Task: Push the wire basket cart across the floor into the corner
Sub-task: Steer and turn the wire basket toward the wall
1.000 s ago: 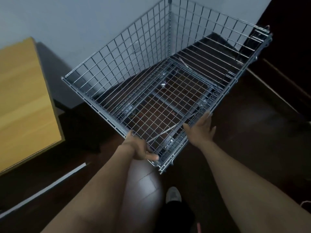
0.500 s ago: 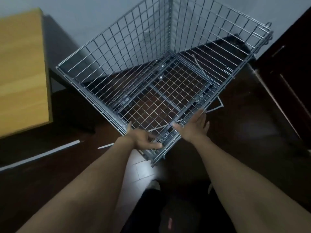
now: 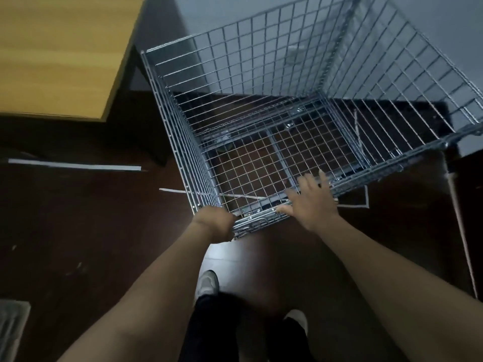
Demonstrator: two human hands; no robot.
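Your left hand (image 3: 214, 226) is clenched around the near corner of the wire basket cart (image 3: 261, 223), fingers curled over the top rail where the near side meets the left side. Your right hand (image 3: 311, 202) lies open on the same near rail further along, palm down and fingers spread, pressing on the wire without gripping it. The cart stands on the dark floor (image 3: 78, 231) with its far sides close to the pale wall (image 3: 235, 14); whether it touches the wall cannot be told. The wooden table (image 3: 60, 48) sits just beside the cart's left side, its dark leg near the cart's far left corner. White strips (image 3: 75, 166) lie on the floor left of the cart, and another runs under its near edge. Your white shoes (image 3: 207, 283) show below, between your forearms.
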